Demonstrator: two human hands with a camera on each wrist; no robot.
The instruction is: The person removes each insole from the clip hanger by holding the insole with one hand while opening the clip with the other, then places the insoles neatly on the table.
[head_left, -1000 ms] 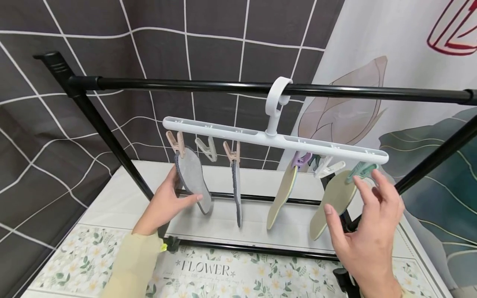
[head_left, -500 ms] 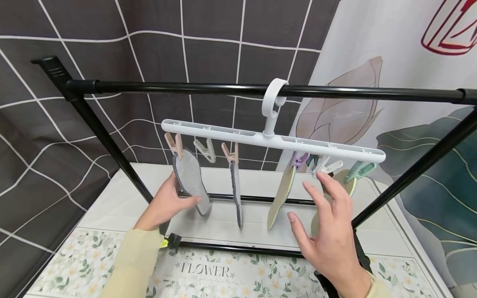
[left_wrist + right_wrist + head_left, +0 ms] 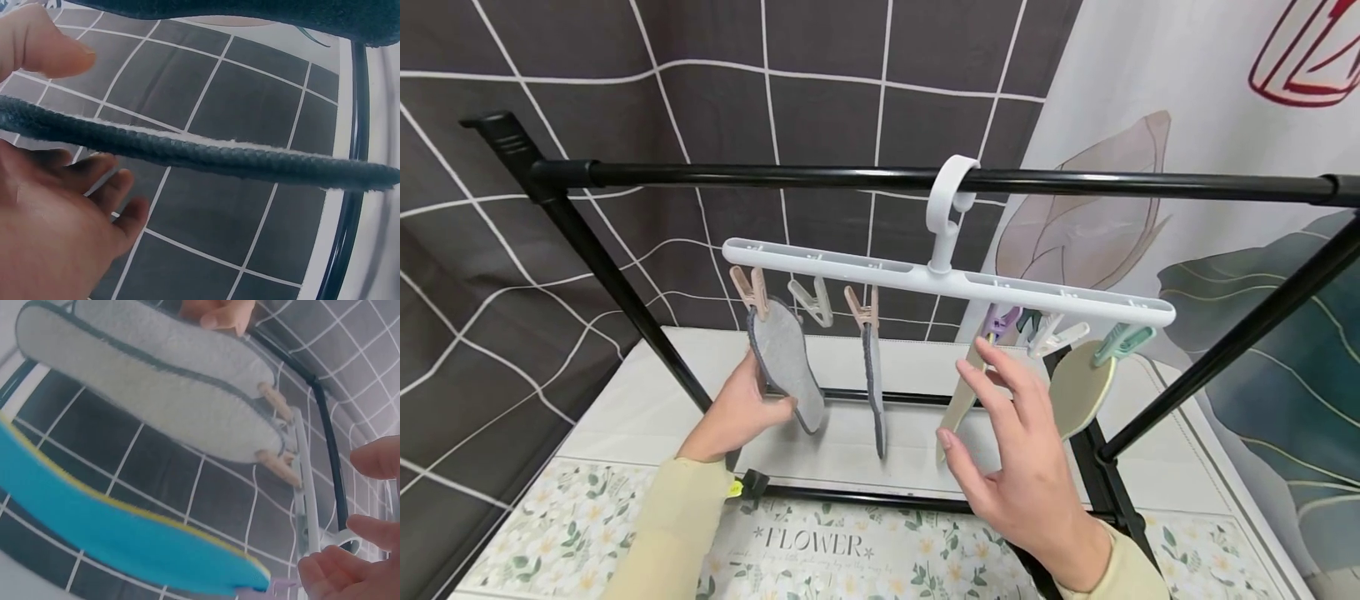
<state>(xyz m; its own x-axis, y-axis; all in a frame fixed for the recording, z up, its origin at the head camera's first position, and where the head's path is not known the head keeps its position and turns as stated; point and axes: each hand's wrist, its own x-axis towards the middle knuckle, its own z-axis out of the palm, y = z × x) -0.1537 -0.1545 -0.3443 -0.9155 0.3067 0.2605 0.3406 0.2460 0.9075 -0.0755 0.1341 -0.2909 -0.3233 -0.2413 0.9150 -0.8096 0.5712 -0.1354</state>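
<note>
A white clip hanger (image 3: 850, 268) bears two grey insoles and two beige ones. My left hand (image 3: 737, 417) is around the leftmost grey insole (image 3: 786, 358), which hangs from a pink clip (image 3: 751, 292). In the left wrist view, that insole's edge (image 3: 206, 156) runs between thumb and fingers, the thumb standing off it. The second grey insole (image 3: 874, 392) hangs edge-on. My right hand (image 3: 1022, 450), fingers loosely spread, overlaps the beige insole (image 3: 955, 408) on the purple clip (image 3: 1002, 321). In the right wrist view, its blue underside (image 3: 125, 531) is apart from the fingers.
The hanger's hook (image 3: 943, 200) is over the black rail (image 3: 737, 176) of a stand. Another beige insole (image 3: 1082, 387) hangs from a green clip (image 3: 1123, 343) at the right. White clips (image 3: 1060, 337) hold nothing. A lower black bar (image 3: 865, 497) crosses the flowered tabletop (image 3: 820, 575).
My right hand has moved left, from beside the green-clipped insole to in front of the purple-clipped one. My left hand has stayed at the leftmost grey insole.
</note>
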